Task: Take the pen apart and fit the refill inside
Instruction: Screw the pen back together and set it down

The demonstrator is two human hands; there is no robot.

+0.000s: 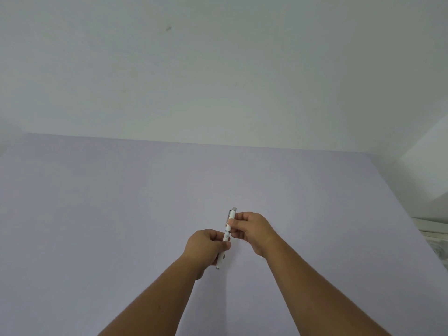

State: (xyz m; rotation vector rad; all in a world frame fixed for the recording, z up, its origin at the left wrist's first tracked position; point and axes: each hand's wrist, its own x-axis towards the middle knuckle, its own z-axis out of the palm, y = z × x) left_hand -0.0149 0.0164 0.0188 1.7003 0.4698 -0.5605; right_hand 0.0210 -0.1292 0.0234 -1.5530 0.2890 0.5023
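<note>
A white pen [228,232] with a silver band at its middle is held above the lilac table, in one piece and nearly upright, tilted slightly left at the bottom. My left hand [206,247] grips its lower half, with the silver tip sticking out below the fingers. My right hand [252,229] pinches its upper half between thumb and fingers, just below the clip and the grey push button. No loose refill shows anywhere in view.
The lilac table [121,214] runs to a pale wall at the back. At the right edge, beyond the table, a white framed object [434,229] is partly in view.
</note>
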